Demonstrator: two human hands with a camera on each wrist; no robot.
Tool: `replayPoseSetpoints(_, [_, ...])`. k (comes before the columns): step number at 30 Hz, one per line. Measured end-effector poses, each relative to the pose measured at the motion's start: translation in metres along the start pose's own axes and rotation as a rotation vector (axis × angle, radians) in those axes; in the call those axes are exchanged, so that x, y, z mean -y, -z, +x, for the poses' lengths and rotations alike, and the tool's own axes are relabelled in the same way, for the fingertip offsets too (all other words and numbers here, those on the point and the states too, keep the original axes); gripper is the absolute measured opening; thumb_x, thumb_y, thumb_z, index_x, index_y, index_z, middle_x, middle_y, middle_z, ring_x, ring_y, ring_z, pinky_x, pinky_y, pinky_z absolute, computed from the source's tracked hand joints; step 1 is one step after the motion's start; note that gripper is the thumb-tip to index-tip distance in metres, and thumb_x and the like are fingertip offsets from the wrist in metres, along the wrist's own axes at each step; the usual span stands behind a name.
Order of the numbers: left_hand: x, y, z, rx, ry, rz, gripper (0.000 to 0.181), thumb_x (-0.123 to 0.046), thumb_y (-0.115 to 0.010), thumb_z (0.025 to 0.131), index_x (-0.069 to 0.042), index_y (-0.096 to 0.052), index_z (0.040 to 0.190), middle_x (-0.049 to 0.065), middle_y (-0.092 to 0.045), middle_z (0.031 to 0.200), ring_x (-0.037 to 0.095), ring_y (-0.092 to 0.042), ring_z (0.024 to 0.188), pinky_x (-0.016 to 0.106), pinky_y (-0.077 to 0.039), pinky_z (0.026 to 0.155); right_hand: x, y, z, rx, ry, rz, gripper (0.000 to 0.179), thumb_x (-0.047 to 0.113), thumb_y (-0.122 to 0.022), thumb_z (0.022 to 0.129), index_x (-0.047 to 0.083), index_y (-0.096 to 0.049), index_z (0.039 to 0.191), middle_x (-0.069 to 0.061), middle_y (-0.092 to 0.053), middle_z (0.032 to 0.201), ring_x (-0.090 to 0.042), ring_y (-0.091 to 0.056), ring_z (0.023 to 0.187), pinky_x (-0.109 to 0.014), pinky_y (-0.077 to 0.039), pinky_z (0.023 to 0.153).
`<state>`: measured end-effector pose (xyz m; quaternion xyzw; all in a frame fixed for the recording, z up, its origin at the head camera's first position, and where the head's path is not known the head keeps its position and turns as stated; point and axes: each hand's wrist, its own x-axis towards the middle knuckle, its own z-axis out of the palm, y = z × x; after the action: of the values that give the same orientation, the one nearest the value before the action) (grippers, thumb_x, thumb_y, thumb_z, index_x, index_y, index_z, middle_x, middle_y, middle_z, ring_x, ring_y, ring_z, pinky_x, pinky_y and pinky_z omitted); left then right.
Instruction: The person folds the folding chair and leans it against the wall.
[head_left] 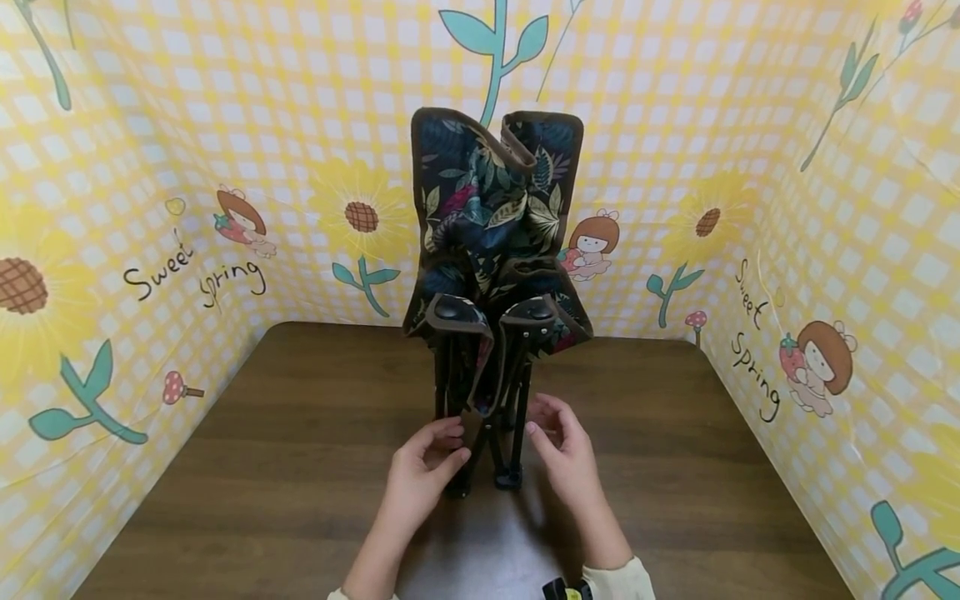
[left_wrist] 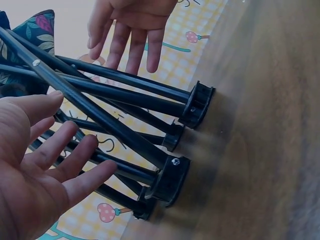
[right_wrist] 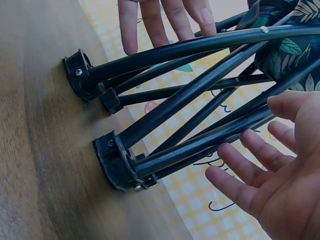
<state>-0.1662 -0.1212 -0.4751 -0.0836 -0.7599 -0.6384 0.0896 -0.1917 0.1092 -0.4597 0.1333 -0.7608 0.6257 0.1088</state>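
On the far left of the frame I see yellow checked cloth (head_left: 150,108) with big flowers. A brown table (head_left: 247,508) fills the bottom. Low, just left of the middle, the left hand (head_left: 420,479) has loose, spread fingers and holds nothing. It is right beside thin black legs (left_wrist: 115,123); I can't tell if it touches. In the middle, the folding chair (head_left: 487,208) stands upright on the table, its leafy cloth bunched up. Just right of it, the right hand (head_left: 567,454) has loose fingers too, gripping nothing, near the legs.
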Motion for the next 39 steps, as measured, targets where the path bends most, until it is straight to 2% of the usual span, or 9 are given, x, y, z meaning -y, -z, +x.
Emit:
replayPoseSetpoints(4, [0.002,-0.004,-0.001,0.011,0.01,0.017,0.038,-0.019,-0.075,0.085,-0.024,-0.064,0.121,0.004,-0.067,0.115,0.018,-0.064,0.103,0.03,-0.056,0.081,0.012,0.0,-0.002,0.02,-0.029,0.009,0.039,0.008,-0.061,0.094,0.005,-0.051,0.132,-0.019,-0.06,0.123,-0.037,-0.058,0.114,-0.036,-0.052,0.09])
replayPoseSetpoints(8, [0.006,-0.006,-0.001,0.007,-0.006,0.03,0.036,-0.022,-0.075,0.085,-0.025,-0.064,0.12,0.004,-0.068,0.114,0.017,-0.066,0.101,0.03,-0.057,0.08,0.017,-0.001,-0.002,0.03,-0.086,-0.003,0.039,0.01,-0.06,0.095,0.004,-0.051,0.133,-0.015,-0.06,0.124,-0.032,-0.058,0.116,-0.036,-0.05,0.092])
replayPoseSetpoints(14, [0.014,-0.002,0.001,-0.071,-0.044,0.05,0.037,-0.016,-0.076,0.084,-0.015,-0.066,0.119,0.003,-0.071,0.106,0.017,-0.068,0.093,0.026,-0.057,0.077,0.013,-0.005,0.0,0.035,-0.149,0.048,0.039,0.009,-0.06,0.095,0.005,-0.052,0.132,-0.014,-0.061,0.123,-0.028,-0.057,0.117,-0.027,-0.048,0.092])
replayPoseSetpoints(18, [0.016,0.002,0.003,-0.125,-0.026,0.064,0.036,-0.012,-0.077,0.082,-0.013,-0.067,0.117,0.005,-0.071,0.101,0.019,-0.068,0.092,0.03,-0.058,0.077,0.009,-0.007,0.001,0.025,-0.164,0.083,0.037,0.006,-0.061,0.094,0.007,-0.054,0.13,-0.014,-0.062,0.121,-0.028,-0.058,0.114,-0.026,-0.049,0.089])
replayPoseSetpoints(21, [0.01,0.003,0.002,-0.151,-0.001,0.079,0.036,-0.007,-0.076,0.081,-0.011,-0.067,0.116,0.011,-0.071,0.101,0.026,-0.068,0.094,0.036,-0.057,0.079,0.006,-0.009,0.001,0.024,-0.166,0.097,0.036,0.004,-0.06,0.093,0.007,-0.054,0.129,-0.015,-0.062,0.12,-0.029,-0.059,0.113,-0.025,-0.05,0.087])
replayPoseSetpoints(24, [-0.001,0.002,0.0,-0.14,0.03,0.084,0.035,-0.005,-0.074,0.083,-0.006,-0.065,0.117,0.017,-0.069,0.106,0.032,-0.066,0.098,0.039,-0.057,0.081,0.003,-0.01,0.001,0.017,-0.164,0.115,0.036,0.002,-0.06,0.093,0.005,-0.054,0.128,-0.017,-0.062,0.119,-0.031,-0.059,0.111,-0.025,-0.05,0.086])
replayPoseSetpoints(27, [-0.009,0.002,-0.001,-0.11,0.06,0.085,0.035,-0.005,-0.071,0.086,-0.002,-0.064,0.12,0.019,-0.067,0.11,0.034,-0.064,0.103,0.037,-0.055,0.083,0.002,-0.012,0.001,-0.002,-0.164,0.141,0.037,0.0,-0.06,0.092,0.003,-0.053,0.128,-0.019,-0.061,0.118,-0.033,-0.059,0.11,-0.025,-0.051,0.086])
replayPoseSetpoints(32, [-0.009,0.0,-0.001,-0.109,0.086,0.089,0.033,-0.005,-0.068,0.088,-0.004,-0.064,0.121,0.015,-0.068,0.111,0.029,-0.063,0.105,0.026,-0.052,0.083,0.0,-0.015,0.001,-0.026,-0.178,0.145,0.034,-0.003,-0.06,0.091,0.003,-0.054,0.123,-0.019,-0.061,0.115,-0.034,-0.059,0.108,-0.024,-0.051,0.083])
replayPoseSetpoints(39, [-0.003,-0.003,0.002,-0.127,0.056,0.045,0.03,0.0,-0.068,0.086,-0.004,-0.065,0.116,0.015,-0.069,0.106,0.026,-0.066,0.099,0.024,-0.054,0.08,0.005,-0.019,-0.001,-0.055,-0.193,0.024,0.033,-0.005,-0.063,0.088,0.005,-0.057,0.119,-0.016,-0.063,0.108,-0.03,-0.061,0.1,-0.026,-0.053,0.08])
